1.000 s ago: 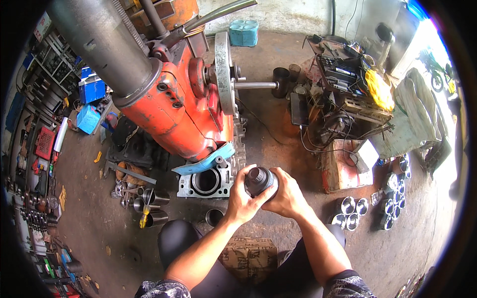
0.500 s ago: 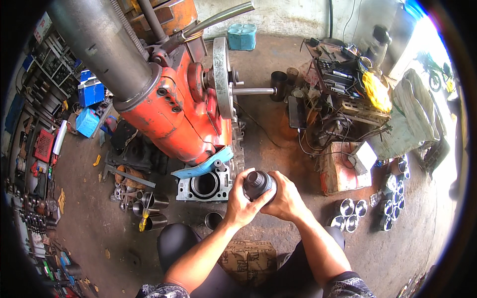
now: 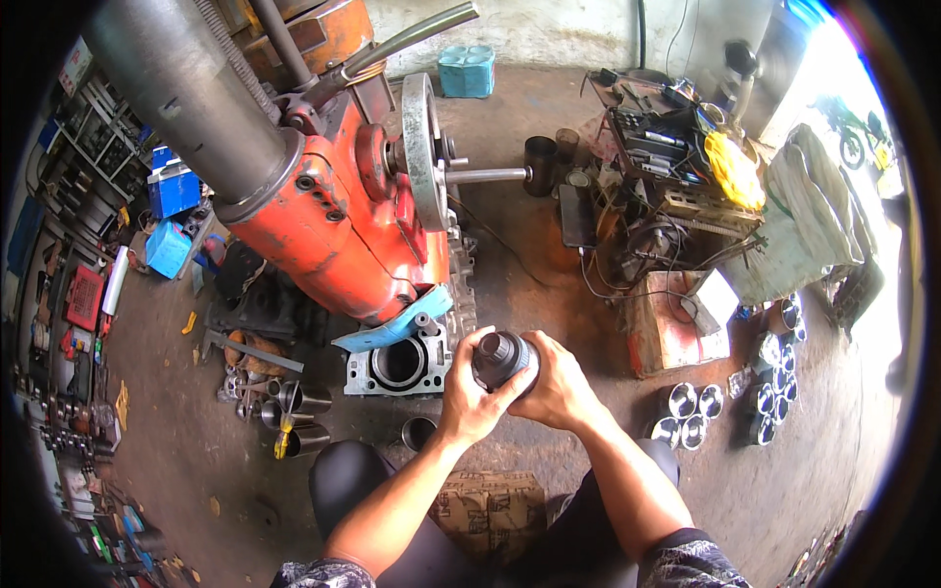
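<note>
Between my two hands is a dark stepped cylinder [image 3: 504, 355] with a ridged collar and a narrower round top; I cannot make out its exact kind. My left hand [image 3: 473, 397] wraps its left side, thumb across the front. My right hand [image 3: 559, 388] closes on its right side, fingers pressed against it. Just left of my hands sits a metal engine block [image 3: 431, 377] with a round open bore. A blue cloth [image 3: 392, 325] lies on the block, under the lower end of a large orange-red machine [image 3: 333, 235]. My hands are apart from the block.
Several metal cylinder sleeves [image 3: 693, 431] stand on the floor at the right. One more sleeve [image 3: 419, 432] is by my left knee. A cardboard box [image 3: 490, 510] lies between my legs. A red-white carton [image 3: 676, 333] and a cluttered tool bench [image 3: 647, 186] are farther right.
The whole view has shifted slightly, so the machine and floor items appear a little farther left. Both hands keep the same hold on the dark cylinder.
</note>
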`<state>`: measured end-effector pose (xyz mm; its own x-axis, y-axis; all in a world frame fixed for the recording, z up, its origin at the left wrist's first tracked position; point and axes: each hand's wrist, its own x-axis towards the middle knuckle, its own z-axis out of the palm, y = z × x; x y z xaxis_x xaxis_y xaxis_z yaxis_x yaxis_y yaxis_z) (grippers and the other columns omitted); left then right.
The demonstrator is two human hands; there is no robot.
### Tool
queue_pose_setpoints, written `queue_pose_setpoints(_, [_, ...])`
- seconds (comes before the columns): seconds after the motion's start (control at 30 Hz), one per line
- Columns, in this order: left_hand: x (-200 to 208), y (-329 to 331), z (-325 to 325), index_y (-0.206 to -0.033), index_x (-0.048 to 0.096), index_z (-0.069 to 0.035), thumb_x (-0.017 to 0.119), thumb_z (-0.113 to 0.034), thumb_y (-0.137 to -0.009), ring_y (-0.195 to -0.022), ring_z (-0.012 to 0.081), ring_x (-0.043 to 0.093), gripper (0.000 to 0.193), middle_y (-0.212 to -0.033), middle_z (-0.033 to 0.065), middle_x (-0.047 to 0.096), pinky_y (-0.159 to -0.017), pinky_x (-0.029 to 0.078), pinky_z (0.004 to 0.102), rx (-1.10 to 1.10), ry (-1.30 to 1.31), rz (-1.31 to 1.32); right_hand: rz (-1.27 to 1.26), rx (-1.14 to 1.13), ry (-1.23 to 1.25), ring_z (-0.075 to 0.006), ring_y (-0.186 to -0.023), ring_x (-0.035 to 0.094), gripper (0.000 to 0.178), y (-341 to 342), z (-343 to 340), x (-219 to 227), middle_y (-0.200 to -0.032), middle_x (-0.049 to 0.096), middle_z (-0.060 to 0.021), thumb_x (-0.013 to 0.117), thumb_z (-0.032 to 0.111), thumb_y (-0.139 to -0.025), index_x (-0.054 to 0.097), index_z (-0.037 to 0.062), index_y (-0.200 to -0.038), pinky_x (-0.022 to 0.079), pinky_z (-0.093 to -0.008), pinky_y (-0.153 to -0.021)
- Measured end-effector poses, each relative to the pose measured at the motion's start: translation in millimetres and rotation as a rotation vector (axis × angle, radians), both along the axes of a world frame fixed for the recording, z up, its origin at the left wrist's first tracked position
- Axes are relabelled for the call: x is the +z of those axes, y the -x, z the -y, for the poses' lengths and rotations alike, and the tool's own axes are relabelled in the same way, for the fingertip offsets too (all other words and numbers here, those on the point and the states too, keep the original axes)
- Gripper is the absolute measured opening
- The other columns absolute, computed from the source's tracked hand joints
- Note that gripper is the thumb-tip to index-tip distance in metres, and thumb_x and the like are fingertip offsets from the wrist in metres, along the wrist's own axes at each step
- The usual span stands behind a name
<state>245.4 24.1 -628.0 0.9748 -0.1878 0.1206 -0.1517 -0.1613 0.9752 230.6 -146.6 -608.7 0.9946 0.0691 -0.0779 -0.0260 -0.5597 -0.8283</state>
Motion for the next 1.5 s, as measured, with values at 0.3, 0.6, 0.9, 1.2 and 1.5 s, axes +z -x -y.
queue_pose_setpoints(0.3, [2, -2, 3, -0.141, 0.052, -0.002, 0.091, -0.026, -0.087, -0.118, 0.0206, 0.062, 0.071, -0.128, 0.0112, 0.061, -0.104, 0.052, 0.0358, -0.021, 0.134, -0.118, 0.063, -0.02, -0.011, -0.0499, -0.123, 0.061, 0.081, 0, -2, -16, -0.126, 0.065, -0.0305, 0.085, 0.015, -0.059, 0.055, -0.0024, -0.132, 0.053, -0.0539, -0.105])
queue_pose_setpoints(0.6, [-5, -2, 10, -0.137, 0.055, -0.002, 0.093, -0.034, -0.082, -0.114, 0.0225, 0.065, 0.073, -0.121, 0.0118, 0.065, -0.103, 0.053, 0.0376, 0.019, 0.112, 0.044, 0.039, -0.048, -0.131, -0.0403, -0.112, 0.072, 0.08, -1, 1, 2, -0.119, 0.072, -0.0249, 0.089, 0.015, -0.057, 0.062, -0.0038, -0.13, 0.058, -0.0456, -0.097])
queue_pose_setpoints(0.9, [-8, -1, 12, -0.139, 0.052, -0.002, 0.092, -0.03, -0.086, -0.111, 0.0203, 0.068, 0.072, -0.118, 0.0108, 0.068, -0.102, 0.054, 0.0371, 0.029, 0.045, 0.064, 0.074, -0.025, -0.114, -0.0287, -0.105, 0.075, 0.073, 0, -4, 8, -0.112, 0.075, -0.0203, 0.093, 0.016, -0.063, 0.061, -0.0006, -0.126, 0.059, -0.0412, -0.094])
queue_pose_setpoints(1.2, [-8, -2, 9, -0.14, 0.054, -0.003, 0.093, -0.034, -0.083, -0.121, 0.0285, 0.066, 0.075, -0.126, 0.0159, 0.066, -0.107, 0.051, 0.0418, 0.03, 0.086, 0.046, 0.102, -0.009, -0.034, -0.0319, -0.103, 0.077, 0.067, -2, -10, 9, -0.111, 0.076, -0.0204, 0.094, 0.018, -0.068, 0.062, 0.0017, -0.124, 0.06, -0.0423, -0.091])
queue_pose_setpoints(1.5, [-11, -4, 8, -0.139, 0.052, -0.006, 0.09, -0.036, -0.084, -0.123, 0.0348, 0.066, 0.073, -0.129, 0.0189, 0.066, -0.106, 0.051, 0.0448, 0.015, 0.087, -0.002, 0.048, -0.019, -0.007, -0.0338, -0.104, 0.077, 0.066, -3, -11, 11, -0.111, 0.076, -0.0214, 0.095, 0.018, -0.067, 0.061, 0.0017, -0.122, 0.06, -0.0436, -0.091])
